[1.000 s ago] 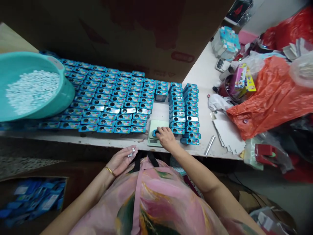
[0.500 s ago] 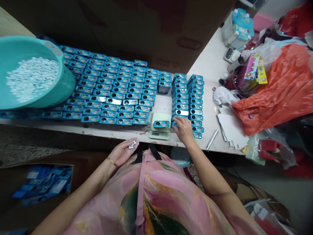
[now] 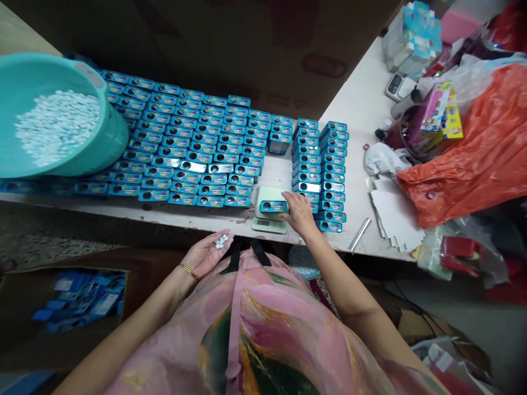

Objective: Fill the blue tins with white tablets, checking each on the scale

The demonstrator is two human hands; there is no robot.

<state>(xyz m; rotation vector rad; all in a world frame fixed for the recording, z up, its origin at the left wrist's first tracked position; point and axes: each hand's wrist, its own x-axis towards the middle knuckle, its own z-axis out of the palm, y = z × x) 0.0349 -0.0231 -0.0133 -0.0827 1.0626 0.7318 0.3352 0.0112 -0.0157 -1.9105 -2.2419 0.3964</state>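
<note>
My left hand (image 3: 207,253) lies palm up above the table's front edge, with a small heap of white mints (image 3: 221,241) in it. My right hand (image 3: 300,214) is at the digital scale (image 3: 263,224), its fingertips against the end of a blue tin (image 3: 273,206) lying on the scale's pan. Rows of open blue tins (image 3: 193,164) cover the table to the left of the scale, and two columns of them (image 3: 319,175) stand to its right. A teal basin (image 3: 53,115) of white mints rests on the tins at far left.
A cardboard box (image 3: 247,44) rises behind the table. On the right lie an orange plastic bag (image 3: 465,148), white card sheets (image 3: 393,208) and a metal tube (image 3: 360,235). A carton of blue tins (image 3: 82,299) sits on the floor at lower left.
My right hand has moved left from the column of tins to the tin on the scale. The view has shifted slightly. My left hand still holds the mints.
</note>
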